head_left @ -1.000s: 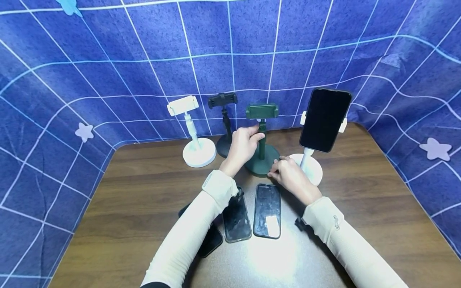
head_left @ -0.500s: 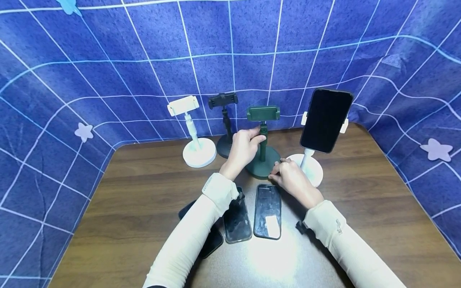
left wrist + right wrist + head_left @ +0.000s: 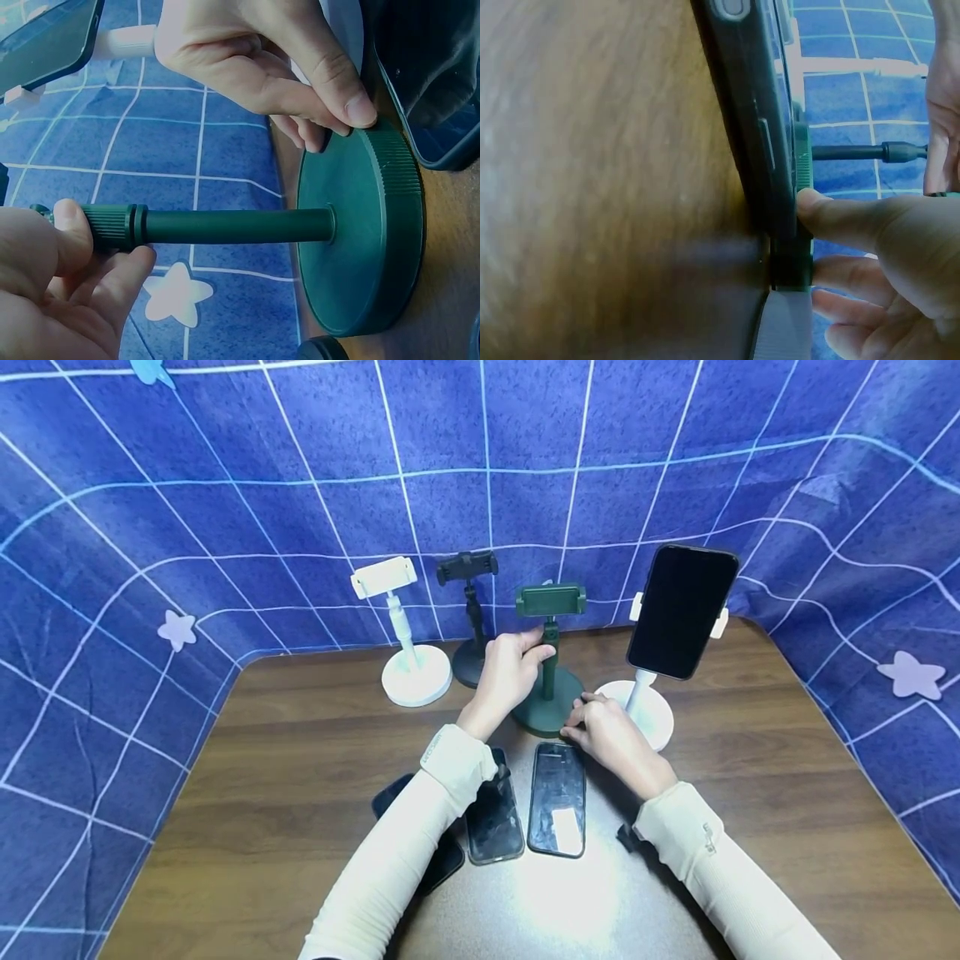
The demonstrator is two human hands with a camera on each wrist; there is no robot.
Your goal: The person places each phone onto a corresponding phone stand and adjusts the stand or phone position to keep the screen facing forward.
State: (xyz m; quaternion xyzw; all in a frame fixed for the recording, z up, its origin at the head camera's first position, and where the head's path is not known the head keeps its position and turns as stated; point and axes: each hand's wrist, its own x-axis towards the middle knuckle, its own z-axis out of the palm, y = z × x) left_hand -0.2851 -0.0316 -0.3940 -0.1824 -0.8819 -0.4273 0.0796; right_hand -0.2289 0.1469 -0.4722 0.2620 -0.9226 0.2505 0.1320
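A green phone stand [image 3: 550, 685] with a round base and an upright pole stands at the middle back of the table. My left hand [image 3: 510, 668] grips the ribbed collar [image 3: 112, 226] high on its pole, below the green clamp [image 3: 551, 600]. At the base's near right edge, my right hand [image 3: 609, 731] pinches the ribbed rim [image 3: 401, 180] between thumb and fingers. A dark phone [image 3: 557, 800] lies flat just in front of the base. Right of it, a white stand [image 3: 652, 714] carries an upright black phone [image 3: 682, 610].
Left of the green stand are a black phone stand [image 3: 471, 610] and a white one [image 3: 416, 677], their clamps without phones. Two more phones lie flat near my left forearm: a dark one [image 3: 493, 827] and a black one [image 3: 442, 864] partly under the sleeve. Blue cloth [image 3: 300, 510] hangs behind the table.
The green stand has shifted slightly toward me, with both hands keeping their hold on it. The phones and the other stands stay in place.
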